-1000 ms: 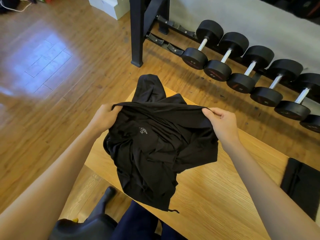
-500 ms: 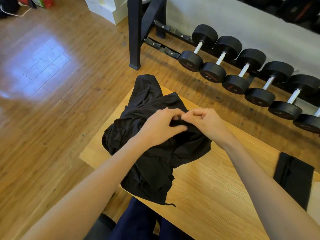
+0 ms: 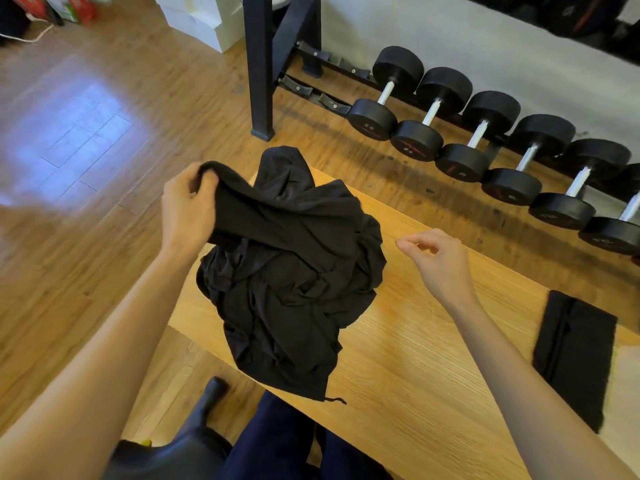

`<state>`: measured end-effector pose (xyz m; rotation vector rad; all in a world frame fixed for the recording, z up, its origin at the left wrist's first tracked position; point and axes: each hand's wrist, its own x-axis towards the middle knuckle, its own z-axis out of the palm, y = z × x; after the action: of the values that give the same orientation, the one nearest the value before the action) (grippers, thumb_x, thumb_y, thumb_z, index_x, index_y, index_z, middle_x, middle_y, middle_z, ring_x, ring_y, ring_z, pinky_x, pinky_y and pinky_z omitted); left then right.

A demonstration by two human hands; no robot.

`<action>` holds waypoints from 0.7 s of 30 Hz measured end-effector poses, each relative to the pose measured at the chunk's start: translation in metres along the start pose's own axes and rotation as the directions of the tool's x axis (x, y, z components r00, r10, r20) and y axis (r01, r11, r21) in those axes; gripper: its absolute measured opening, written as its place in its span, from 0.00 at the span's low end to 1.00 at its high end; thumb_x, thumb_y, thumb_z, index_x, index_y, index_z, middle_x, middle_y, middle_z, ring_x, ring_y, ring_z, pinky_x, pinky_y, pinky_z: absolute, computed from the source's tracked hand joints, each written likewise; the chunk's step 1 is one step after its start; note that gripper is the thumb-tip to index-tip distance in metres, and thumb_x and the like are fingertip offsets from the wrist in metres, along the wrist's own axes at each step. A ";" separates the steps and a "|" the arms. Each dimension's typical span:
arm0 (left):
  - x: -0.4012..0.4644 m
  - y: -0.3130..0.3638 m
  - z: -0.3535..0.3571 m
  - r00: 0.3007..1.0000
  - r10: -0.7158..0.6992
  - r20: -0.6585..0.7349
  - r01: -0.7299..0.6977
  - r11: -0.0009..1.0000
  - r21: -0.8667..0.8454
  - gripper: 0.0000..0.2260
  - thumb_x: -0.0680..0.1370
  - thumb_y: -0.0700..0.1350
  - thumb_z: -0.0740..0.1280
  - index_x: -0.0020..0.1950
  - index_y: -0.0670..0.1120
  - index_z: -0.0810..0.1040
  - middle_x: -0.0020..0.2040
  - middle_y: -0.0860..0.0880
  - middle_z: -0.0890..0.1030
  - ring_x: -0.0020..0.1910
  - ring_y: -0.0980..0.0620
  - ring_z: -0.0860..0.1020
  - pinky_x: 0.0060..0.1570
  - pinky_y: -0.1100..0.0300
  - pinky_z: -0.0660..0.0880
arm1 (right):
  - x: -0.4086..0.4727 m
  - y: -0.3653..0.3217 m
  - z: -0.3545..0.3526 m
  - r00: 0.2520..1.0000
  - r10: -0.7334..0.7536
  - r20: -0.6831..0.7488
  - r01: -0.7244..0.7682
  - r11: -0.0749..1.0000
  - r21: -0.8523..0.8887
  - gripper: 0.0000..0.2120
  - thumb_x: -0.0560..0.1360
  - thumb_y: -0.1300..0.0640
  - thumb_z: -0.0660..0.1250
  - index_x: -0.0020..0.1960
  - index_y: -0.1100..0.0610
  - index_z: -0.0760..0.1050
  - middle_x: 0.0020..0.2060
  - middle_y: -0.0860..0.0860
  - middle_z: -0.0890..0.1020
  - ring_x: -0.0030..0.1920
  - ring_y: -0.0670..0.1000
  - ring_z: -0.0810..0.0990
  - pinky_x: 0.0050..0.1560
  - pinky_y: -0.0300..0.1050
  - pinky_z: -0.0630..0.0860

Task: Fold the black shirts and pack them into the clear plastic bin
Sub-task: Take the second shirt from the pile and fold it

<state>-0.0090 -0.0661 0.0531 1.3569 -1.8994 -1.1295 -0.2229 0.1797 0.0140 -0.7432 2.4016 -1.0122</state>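
- Your left hand [image 3: 188, 211] grips a bunched edge of the crumpled black fabric shirt [image 3: 291, 268], fingers curled round it and lifting it up to the left.
- The shirt's bulk lies heaped on the light wooden table [image 3: 408, 368], its hem hanging over the near edge.
- Your right hand [image 3: 441, 263] hovers just right of the shirt, fingers loosely curled, holding nothing.
- A folded black cloth [image 3: 573, 355] lies well apart at the table's right.
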 end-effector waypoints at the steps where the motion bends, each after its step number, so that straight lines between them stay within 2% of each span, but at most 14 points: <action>1: 0.000 -0.003 -0.004 0.999 -0.027 0.023 0.026 0.999 0.033 0.08 0.83 0.46 0.59 0.50 0.51 0.78 0.42 0.58 0.79 0.45 0.58 0.78 0.43 0.64 0.74 | 0.000 -0.002 -0.002 1.000 0.003 0.026 -0.003 0.999 0.033 0.04 0.76 0.54 0.70 0.46 0.53 0.84 0.43 0.44 0.82 0.45 0.41 0.77 0.44 0.26 0.67; 4: -0.009 -0.008 -0.010 0.990 -0.093 0.108 0.087 0.994 0.059 0.12 0.83 0.49 0.59 0.42 0.57 0.78 0.38 0.60 0.80 0.38 0.63 0.78 0.40 0.64 0.74 | -0.001 -0.006 0.003 0.996 0.011 0.094 -0.016 0.999 0.051 0.04 0.76 0.56 0.69 0.44 0.52 0.82 0.41 0.40 0.82 0.44 0.37 0.78 0.42 0.23 0.68; 6: -0.018 -0.009 -0.010 0.978 -0.122 0.168 0.116 0.992 0.048 0.13 0.83 0.50 0.58 0.42 0.60 0.77 0.33 0.63 0.81 0.34 0.67 0.79 0.38 0.66 0.74 | -0.002 -0.009 0.013 0.993 0.020 0.113 -0.029 0.997 0.071 0.04 0.76 0.56 0.69 0.44 0.51 0.82 0.41 0.40 0.82 0.45 0.36 0.78 0.43 0.24 0.69; 8: -0.026 -0.011 -0.011 0.958 -0.139 0.252 0.129 0.990 0.057 0.13 0.84 0.51 0.57 0.43 0.60 0.77 0.33 0.65 0.81 0.34 0.68 0.78 0.37 0.70 0.74 | -0.002 -0.013 0.026 0.992 0.008 0.127 -0.020 0.996 0.092 0.05 0.76 0.56 0.68 0.44 0.50 0.82 0.41 0.40 0.82 0.45 0.37 0.79 0.44 0.26 0.70; 10: -0.034 -0.015 -0.010 0.914 -0.146 0.377 0.129 0.989 0.070 0.12 0.84 0.50 0.57 0.47 0.59 0.78 0.37 0.66 0.82 0.38 0.68 0.80 0.41 0.72 0.75 | 0.000 -0.015 0.037 0.989 -0.004 0.150 -0.009 0.996 0.090 0.05 0.77 0.57 0.68 0.45 0.51 0.82 0.41 0.40 0.83 0.45 0.37 0.79 0.43 0.26 0.71; 14: -0.046 -0.042 -0.016 0.797 -0.217 0.564 0.167 0.976 0.140 0.13 0.84 0.44 0.56 0.53 0.60 0.78 0.52 0.59 0.81 0.49 0.61 0.80 0.52 0.64 0.75 | 0.011 -0.023 0.064 0.983 -0.001 0.186 -0.007 0.999 0.045 0.08 0.80 0.57 0.64 0.54 0.56 0.81 0.46 0.42 0.81 0.45 0.39 0.78 0.42 0.24 0.70; 15: -0.048 -0.050 -0.018 0.768 -0.231 0.598 0.168 0.973 0.160 0.14 0.84 0.43 0.56 0.54 0.59 0.78 0.54 0.57 0.81 0.51 0.60 0.80 0.54 0.62 0.75 | 0.014 -0.025 0.071 0.981 0.019 0.193 -0.026 0.999 0.037 0.10 0.80 0.57 0.63 0.59 0.55 0.79 0.50 0.43 0.81 0.48 0.40 0.77 0.46 0.26 0.70; 17: -0.053 -0.061 -0.024 0.700 -0.237 0.674 0.154 0.971 0.182 0.16 0.84 0.40 0.55 0.55 0.57 0.80 0.56 0.55 0.81 0.53 0.59 0.80 0.56 0.60 0.75 | 0.022 -0.029 0.084 0.973 0.080 0.217 -0.090 0.995 0.037 0.15 0.81 0.55 0.62 0.66 0.55 0.74 0.58 0.46 0.79 0.55 0.45 0.76 0.57 0.38 0.72; 19: -0.055 -0.068 -0.028 0.631 -0.240 0.738 0.112 0.969 0.219 0.17 0.84 0.39 0.55 0.54 0.56 0.80 0.56 0.56 0.81 0.54 0.61 0.79 0.57 0.61 0.72 | 0.029 -0.035 0.096 0.965 0.112 0.235 -0.122 0.992 0.028 0.20 0.80 0.50 0.63 0.69 0.55 0.71 0.55 0.46 0.80 0.60 0.52 0.75 0.65 0.52 0.71; 21: -0.056 -0.073 -0.029 0.556 -0.264 0.788 0.045 0.956 0.288 0.18 0.84 0.38 0.55 0.54 0.58 0.79 0.57 0.59 0.79 0.56 0.63 0.77 0.59 0.61 0.71 | 0.034 -0.041 0.103 0.958 0.121 0.261 -0.119 0.993 -0.026 0.24 0.77 0.46 0.65 0.70 0.55 0.70 0.48 0.43 0.80 0.63 0.55 0.73 0.69 0.56 0.65</action>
<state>0.0683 -0.0333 0.0070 1.2191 -2.6717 -1.9337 -0.1781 0.0807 -0.0276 -0.6789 2.1951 -0.7997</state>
